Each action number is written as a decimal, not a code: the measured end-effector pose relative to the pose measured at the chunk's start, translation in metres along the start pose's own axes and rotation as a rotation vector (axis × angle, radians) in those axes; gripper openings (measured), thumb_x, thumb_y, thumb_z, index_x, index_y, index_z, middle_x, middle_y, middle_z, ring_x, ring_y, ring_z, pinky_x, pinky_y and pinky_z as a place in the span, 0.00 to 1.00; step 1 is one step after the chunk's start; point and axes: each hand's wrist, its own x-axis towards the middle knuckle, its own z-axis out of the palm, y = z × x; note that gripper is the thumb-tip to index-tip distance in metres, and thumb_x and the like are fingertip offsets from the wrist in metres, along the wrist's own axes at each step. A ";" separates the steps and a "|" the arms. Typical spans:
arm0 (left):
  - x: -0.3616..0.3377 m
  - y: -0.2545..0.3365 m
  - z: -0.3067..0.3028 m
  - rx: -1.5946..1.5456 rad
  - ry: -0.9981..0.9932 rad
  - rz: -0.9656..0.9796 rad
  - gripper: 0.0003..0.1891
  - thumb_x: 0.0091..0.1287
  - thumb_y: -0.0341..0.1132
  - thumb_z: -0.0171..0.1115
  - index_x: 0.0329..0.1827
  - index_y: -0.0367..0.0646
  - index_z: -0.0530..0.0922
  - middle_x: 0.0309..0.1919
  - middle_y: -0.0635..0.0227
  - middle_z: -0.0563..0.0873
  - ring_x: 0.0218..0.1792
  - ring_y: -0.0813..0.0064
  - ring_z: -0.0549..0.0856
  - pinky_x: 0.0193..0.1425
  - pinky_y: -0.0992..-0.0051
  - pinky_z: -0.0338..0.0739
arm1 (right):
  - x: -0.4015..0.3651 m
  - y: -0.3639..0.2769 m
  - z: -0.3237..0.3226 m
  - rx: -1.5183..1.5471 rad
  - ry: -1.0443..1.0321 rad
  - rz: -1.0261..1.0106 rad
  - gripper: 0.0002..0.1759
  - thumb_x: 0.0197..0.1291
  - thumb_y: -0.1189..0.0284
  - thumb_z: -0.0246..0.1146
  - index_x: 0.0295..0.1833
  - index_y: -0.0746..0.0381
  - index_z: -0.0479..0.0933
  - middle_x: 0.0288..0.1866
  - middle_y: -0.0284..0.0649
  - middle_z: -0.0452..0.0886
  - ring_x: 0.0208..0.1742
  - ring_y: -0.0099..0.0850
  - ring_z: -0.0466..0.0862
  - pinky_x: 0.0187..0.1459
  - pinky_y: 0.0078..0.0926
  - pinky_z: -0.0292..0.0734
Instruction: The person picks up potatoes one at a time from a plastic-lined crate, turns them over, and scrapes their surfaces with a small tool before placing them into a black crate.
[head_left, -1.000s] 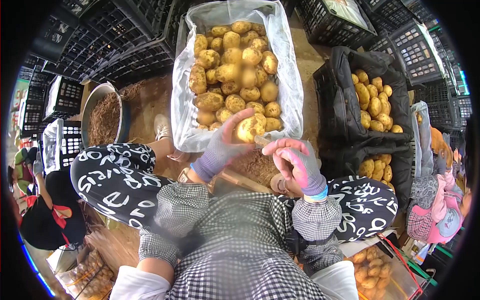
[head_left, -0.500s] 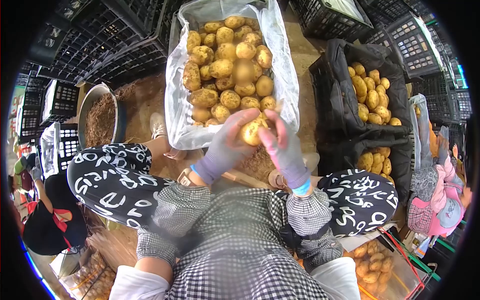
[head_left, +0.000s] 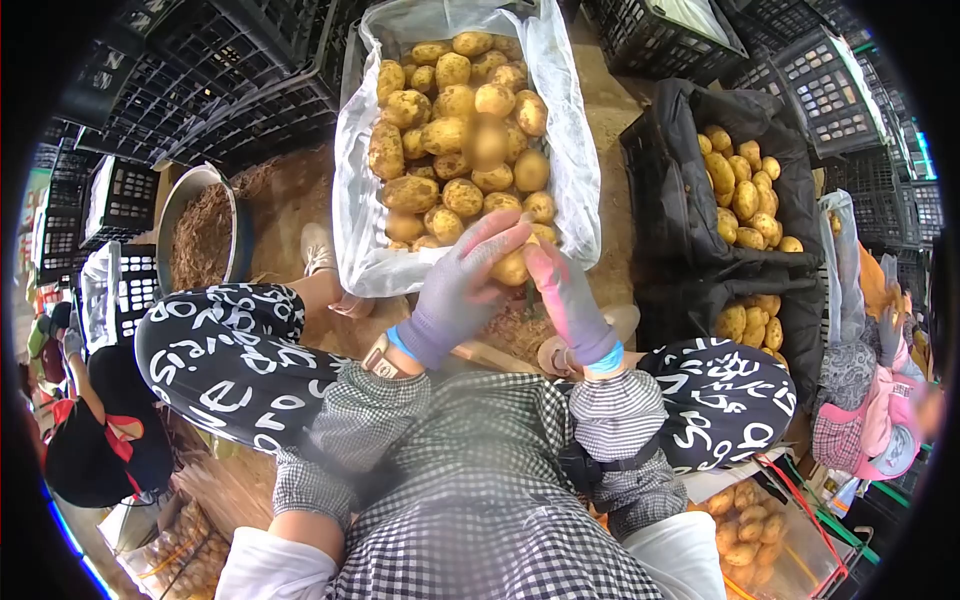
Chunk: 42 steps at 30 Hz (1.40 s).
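**A:** Smooth, rounded yellow potato (head_left: 513,268), up at the near edge of the crinkly white plastic liner (head_left: 572,150)!

**B:** Left hand (head_left: 462,290) in a grey knit glove, fingers curled around it. Right hand (head_left: 568,300) lies against its other side, fingers nearly straight. I can't tell if it grips.

**A:** Knobbly heap (head_left: 455,130) just behind.

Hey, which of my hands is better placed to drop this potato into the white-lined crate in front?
Left, probably. The left hand wraps over the potato, while the right hand only touches its side with straight fingers. The white-lined crate lies straight ahead of both.
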 end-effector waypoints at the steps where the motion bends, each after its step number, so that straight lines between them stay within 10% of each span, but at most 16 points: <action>1: 0.001 0.000 -0.003 0.002 -0.033 0.005 0.38 0.55 0.20 0.69 0.73 0.38 0.70 0.72 0.56 0.72 0.74 0.60 0.70 0.79 0.66 0.62 | 0.000 -0.004 -0.001 0.028 -0.022 -0.008 0.27 0.72 0.61 0.61 0.68 0.67 0.71 0.61 0.40 0.80 0.60 0.30 0.79 0.61 0.29 0.74; 6: 0.001 0.005 0.006 -0.881 0.171 -0.199 0.36 0.70 0.30 0.65 0.78 0.32 0.58 0.68 0.54 0.74 0.68 0.67 0.75 0.71 0.69 0.70 | 0.001 -0.016 -0.002 0.274 -0.037 -0.053 0.42 0.62 0.57 0.73 0.73 0.68 0.64 0.65 0.40 0.75 0.67 0.28 0.75 0.69 0.29 0.71; 13: 0.002 -0.003 0.015 -0.275 0.200 -0.240 0.39 0.69 0.50 0.70 0.74 0.36 0.63 0.53 0.56 0.83 0.52 0.73 0.84 0.55 0.73 0.80 | 0.000 -0.005 0.012 -0.296 0.070 -0.294 0.36 0.55 0.74 0.75 0.70 0.61 0.71 0.64 0.42 0.78 0.60 0.30 0.81 0.54 0.25 0.82; 21: 0.004 -0.014 0.008 -0.341 0.318 -0.278 0.28 0.80 0.57 0.48 0.57 0.37 0.77 0.40 0.60 0.86 0.38 0.74 0.86 0.44 0.73 0.80 | -0.005 -0.002 0.015 -0.557 0.073 -0.457 0.42 0.47 0.83 0.71 0.72 0.60 0.70 0.66 0.47 0.78 0.66 0.46 0.78 0.67 0.34 0.73; 28: 0.005 -0.025 0.019 -0.354 0.187 -0.248 0.30 0.80 0.57 0.47 0.65 0.37 0.74 0.54 0.62 0.83 0.53 0.72 0.83 0.55 0.73 0.79 | -0.002 -0.001 0.006 -0.715 0.155 -0.530 0.37 0.53 0.85 0.67 0.71 0.61 0.73 0.67 0.45 0.79 0.64 0.42 0.81 0.65 0.32 0.75; 31: 0.007 -0.017 0.008 -1.036 0.096 -0.492 0.31 0.79 0.57 0.50 0.69 0.37 0.70 0.58 0.60 0.81 0.54 0.71 0.83 0.60 0.73 0.79 | -0.003 -0.006 0.003 -0.503 0.180 -0.501 0.35 0.55 0.85 0.67 0.71 0.61 0.73 0.66 0.45 0.79 0.65 0.38 0.81 0.65 0.30 0.75; 42: 0.011 -0.006 0.003 -0.635 0.102 -0.558 0.28 0.76 0.54 0.59 0.63 0.36 0.74 0.49 0.67 0.82 0.49 0.78 0.82 0.51 0.77 0.80 | -0.001 -0.001 0.008 -0.291 0.126 -0.232 0.39 0.51 0.71 0.77 0.69 0.64 0.71 0.61 0.45 0.80 0.64 0.37 0.80 0.66 0.32 0.74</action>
